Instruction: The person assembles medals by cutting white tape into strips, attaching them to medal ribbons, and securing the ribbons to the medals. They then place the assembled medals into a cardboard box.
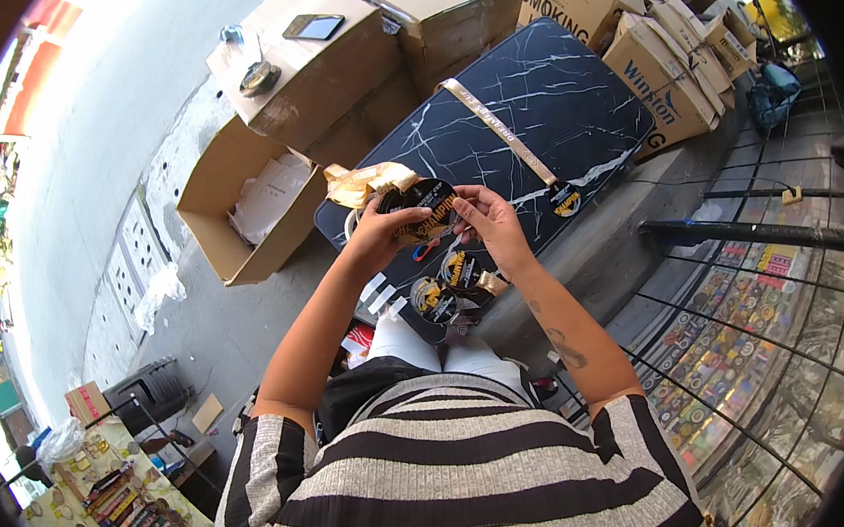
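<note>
Between my two hands is a black round medal (pixel 424 203) with gold lettering, held over the near side of a dark marbled table (pixel 527 89). My left hand (pixel 384 235) grips its left edge, thumb across the front. The fingers of my right hand (pixel 492 225) pinch its right edge. Bunched gold ribbon (pixel 367 181) lies just beyond my left hand. Below my hands, a small red and blue object (pixel 426 250) is partly hidden. Several more black and gold medals (pixel 435 299) lie at the table's near edge. A gold ribbon (pixel 495 127) with a black medal (pixel 565 198) stretches across the tabletop.
Cardboard boxes (pixel 326 81) stand past the table, with a phone (pixel 314 26) and a tape roll (pixel 259 78) on top. An open carton (pixel 208 227) sits at left. More cartons (pixel 663 92) are stacked far right. A wire grille (pixel 747 305) covers goods at right.
</note>
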Demonstrator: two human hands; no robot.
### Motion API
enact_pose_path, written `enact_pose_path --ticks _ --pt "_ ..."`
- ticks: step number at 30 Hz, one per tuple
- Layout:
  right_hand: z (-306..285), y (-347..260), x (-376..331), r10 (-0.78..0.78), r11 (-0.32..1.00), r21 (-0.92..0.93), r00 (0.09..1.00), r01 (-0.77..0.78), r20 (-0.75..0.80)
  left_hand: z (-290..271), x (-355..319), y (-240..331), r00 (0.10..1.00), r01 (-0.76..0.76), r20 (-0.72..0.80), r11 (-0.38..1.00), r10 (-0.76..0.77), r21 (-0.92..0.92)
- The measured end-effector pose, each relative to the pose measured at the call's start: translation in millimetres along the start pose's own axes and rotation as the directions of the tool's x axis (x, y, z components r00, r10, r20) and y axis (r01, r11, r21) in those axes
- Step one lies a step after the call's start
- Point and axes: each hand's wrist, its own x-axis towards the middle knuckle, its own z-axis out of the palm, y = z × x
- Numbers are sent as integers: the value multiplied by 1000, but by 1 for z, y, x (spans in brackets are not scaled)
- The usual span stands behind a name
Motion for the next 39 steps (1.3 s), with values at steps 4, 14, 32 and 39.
enact_pose_path --ticks 4,14,32,39 --pt "-13 -8 6 86 988 -135 994 -77 60 -2 14 -3 1000 -10 23 995 13 -99" --pt "-42 -29 1 370 912 -224 925 -345 82 -6 62 19 999 -5 34 966 14 -259" --pt "11 -124 268 10 956 -273 914 111 406 82 -79 -66 818 -425 -527 859 230 -286" --pt "-49 -134 218 -148 933 -247 903 263 403 82 -124 -103 771 -558 -551 757 321 -340"
